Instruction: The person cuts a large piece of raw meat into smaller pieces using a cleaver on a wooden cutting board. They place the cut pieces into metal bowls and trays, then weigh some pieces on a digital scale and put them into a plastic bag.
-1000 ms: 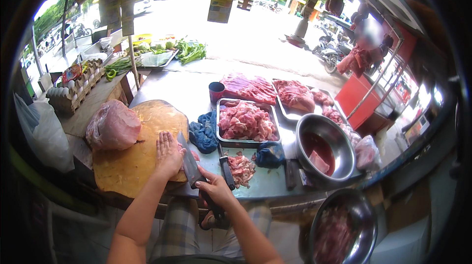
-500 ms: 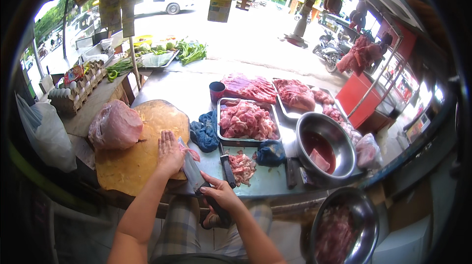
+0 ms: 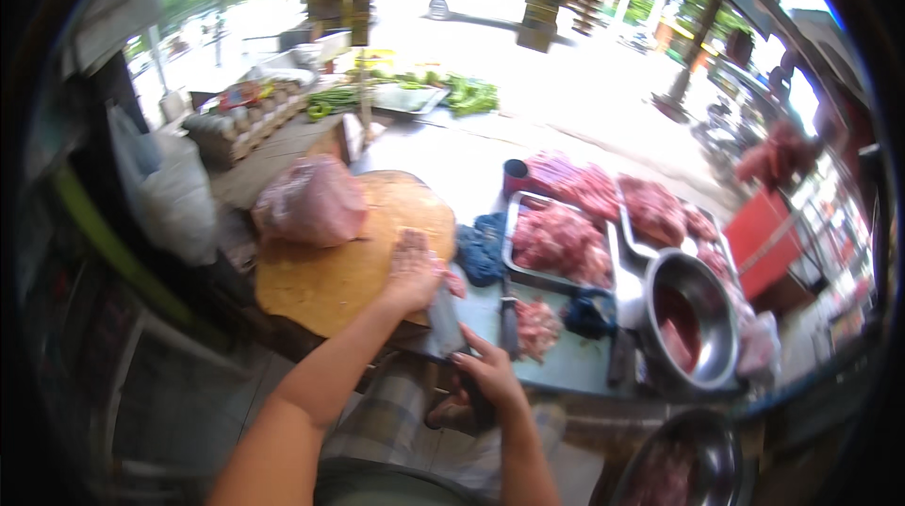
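My left hand [image 3: 412, 272] lies flat with its fingers stretched out near the right edge of a round wooden chopping board [image 3: 330, 284]. Right beside it is a small pink piece of meat [image 3: 455, 283], partly covered. My right hand [image 3: 488, 374] is wrapped round the dark handle of a broad-bladed knife [image 3: 441, 319], its blade pointing up toward the board's edge, next to the left hand. A large pale pink chunk of meat [image 3: 311, 201] stands on the board's far left. The picture is blurred, so contact between blade and meat cannot be made out.
Right of the board lie a blue cloth [image 3: 482, 249], a metal tray [image 3: 564, 284] of cut meat, a heap of scraps [image 3: 537, 330] and a steel bowl [image 3: 726, 341] with reddish liquid. Another metal bowl [image 3: 731, 468] stands lower right. Egg trays [image 3: 250, 129] and vegetables [image 3: 471, 96] sit farther back.
The whole view has shifted, so everything appears farther right and slightly tilted. Both hands keep nearly the same places at the board, with the knife still in the right hand.
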The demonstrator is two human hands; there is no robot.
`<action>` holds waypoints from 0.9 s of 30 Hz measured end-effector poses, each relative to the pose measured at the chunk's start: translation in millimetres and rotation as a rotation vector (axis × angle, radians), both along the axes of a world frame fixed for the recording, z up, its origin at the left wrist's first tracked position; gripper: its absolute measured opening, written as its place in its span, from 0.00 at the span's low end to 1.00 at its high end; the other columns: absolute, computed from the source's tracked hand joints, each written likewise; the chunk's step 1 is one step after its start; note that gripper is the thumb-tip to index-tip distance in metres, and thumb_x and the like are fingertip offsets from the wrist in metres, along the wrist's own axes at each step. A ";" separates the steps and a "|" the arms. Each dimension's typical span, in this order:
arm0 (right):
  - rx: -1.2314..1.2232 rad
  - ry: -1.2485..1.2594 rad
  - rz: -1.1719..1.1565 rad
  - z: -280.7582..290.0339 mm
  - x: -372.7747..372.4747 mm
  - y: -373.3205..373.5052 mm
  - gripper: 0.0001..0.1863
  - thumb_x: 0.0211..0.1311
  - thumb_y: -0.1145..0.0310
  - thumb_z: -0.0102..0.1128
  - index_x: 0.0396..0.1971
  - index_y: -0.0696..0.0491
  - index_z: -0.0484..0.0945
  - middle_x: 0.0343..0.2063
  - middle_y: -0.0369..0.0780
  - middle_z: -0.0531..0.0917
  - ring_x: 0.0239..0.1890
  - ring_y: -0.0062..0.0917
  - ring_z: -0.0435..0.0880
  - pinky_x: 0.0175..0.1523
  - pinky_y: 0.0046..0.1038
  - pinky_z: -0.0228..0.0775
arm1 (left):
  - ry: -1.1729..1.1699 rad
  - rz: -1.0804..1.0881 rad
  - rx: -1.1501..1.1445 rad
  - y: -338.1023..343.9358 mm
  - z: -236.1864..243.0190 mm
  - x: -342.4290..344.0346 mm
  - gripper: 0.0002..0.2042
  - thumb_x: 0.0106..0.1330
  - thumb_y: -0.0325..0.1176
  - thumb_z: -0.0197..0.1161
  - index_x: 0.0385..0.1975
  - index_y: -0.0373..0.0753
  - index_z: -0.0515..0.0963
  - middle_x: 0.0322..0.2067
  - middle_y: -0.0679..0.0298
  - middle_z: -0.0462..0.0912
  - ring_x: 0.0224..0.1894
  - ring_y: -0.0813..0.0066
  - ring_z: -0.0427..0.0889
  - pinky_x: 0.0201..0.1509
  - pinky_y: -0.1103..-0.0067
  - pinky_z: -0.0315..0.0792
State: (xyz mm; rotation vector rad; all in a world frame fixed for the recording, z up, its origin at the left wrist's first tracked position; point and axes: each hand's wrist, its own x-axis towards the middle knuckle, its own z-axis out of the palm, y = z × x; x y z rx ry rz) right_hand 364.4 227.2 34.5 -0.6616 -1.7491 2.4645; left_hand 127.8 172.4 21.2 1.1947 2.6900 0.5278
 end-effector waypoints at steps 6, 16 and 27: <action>0.042 -0.030 0.004 15.3 -28.2 16.3 0.37 0.63 0.75 0.61 0.72 0.49 0.60 0.19 0.38 0.79 0.14 0.22 0.77 0.16 0.25 0.69 | -0.001 0.009 -0.054 0.8 7.6 -1.8 0.44 0.71 0.57 0.48 0.73 0.27 0.41 0.75 0.44 0.38 0.78 0.51 0.30 0.79 0.62 0.27; 0.047 0.011 -0.024 6.6 -31.0 1.8 0.36 0.64 0.75 0.60 0.72 0.50 0.60 0.19 0.37 0.80 0.13 0.21 0.76 0.16 0.23 0.69 | 0.101 -0.008 -0.005 1.5 -5.1 -8.9 0.42 0.72 0.57 0.46 0.73 0.28 0.43 0.75 0.40 0.39 0.78 0.47 0.32 0.78 0.59 0.28; 0.129 -0.069 -0.006 24.0 -49.3 6.0 0.34 0.64 0.73 0.61 0.71 0.51 0.62 0.15 0.38 0.78 0.10 0.21 0.74 0.15 0.23 0.65 | 0.037 0.011 -0.136 2.0 11.5 -7.9 0.44 0.72 0.60 0.44 0.74 0.30 0.40 0.76 0.44 0.36 0.78 0.51 0.29 0.79 0.61 0.25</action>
